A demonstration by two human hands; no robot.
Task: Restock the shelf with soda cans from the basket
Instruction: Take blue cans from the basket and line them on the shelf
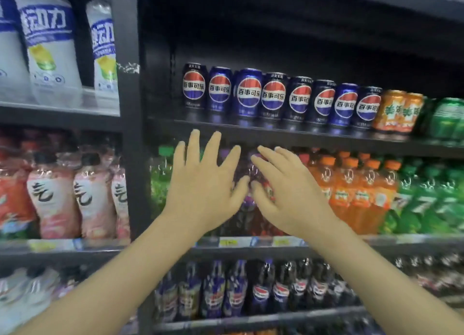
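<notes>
A row of several blue and black Pepsi cans (273, 96) stands on a dark shelf (251, 131), followed to the right by orange cans (399, 111) and green cans (447, 118). Both my hands are raised in front of the shelf below that row, holding nothing. My left hand (203, 184) has its fingers spread straight, fingertips just under the can shelf's edge. My right hand (286, 191) is beside it with relaxed fingers pointing left. No basket is in view.
Orange (356, 191), green (431, 199) and dark soda bottles fill the shelf behind my hands. Pink drink bottles (55, 196) and white bottles (47, 45) stand in the left bay past a black upright (128, 108). Pepsi bottles (261, 289) line the lower shelf.
</notes>
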